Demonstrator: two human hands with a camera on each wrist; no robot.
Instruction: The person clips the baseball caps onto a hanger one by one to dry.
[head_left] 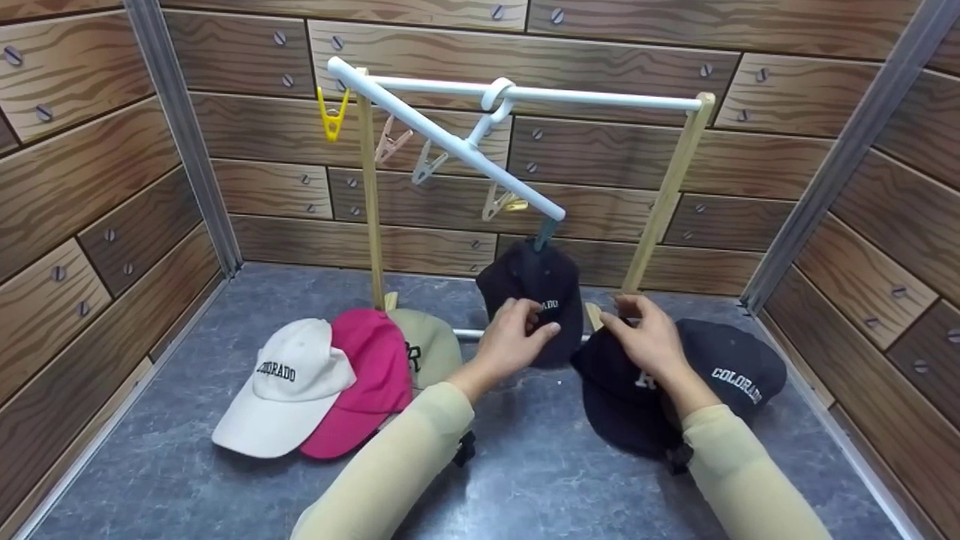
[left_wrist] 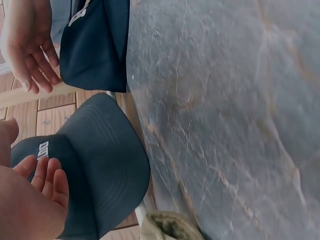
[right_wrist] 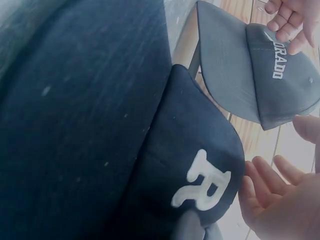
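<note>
A dark COLORADO cap [head_left: 562, 337] hangs by its crown from a dark clothespin [head_left: 545, 234] at the near end of a white hanger [head_left: 420, 126]. My left hand [head_left: 514, 336] is in front of this cap, fingers loosely bent and holding nothing, overlapping its lettering in the head view. My right hand [head_left: 649, 337] is over the black cap with a white R [right_wrist: 205, 182]; its fingers are relaxed and parted, close to the crown's edge in the right wrist view. Behind that cap lies another dark COLORADO cap [head_left: 739, 360].
White [head_left: 289, 412], magenta [head_left: 367, 375] and olive [head_left: 435, 337] caps overlap on the left of the grey tabletop [head_left: 517, 480]. The hanger hooks on a rack's white crossbar [head_left: 600, 96] between wooden posts [head_left: 670, 191]. Several other clothespins, including a yellow one [head_left: 331, 120], hang along it.
</note>
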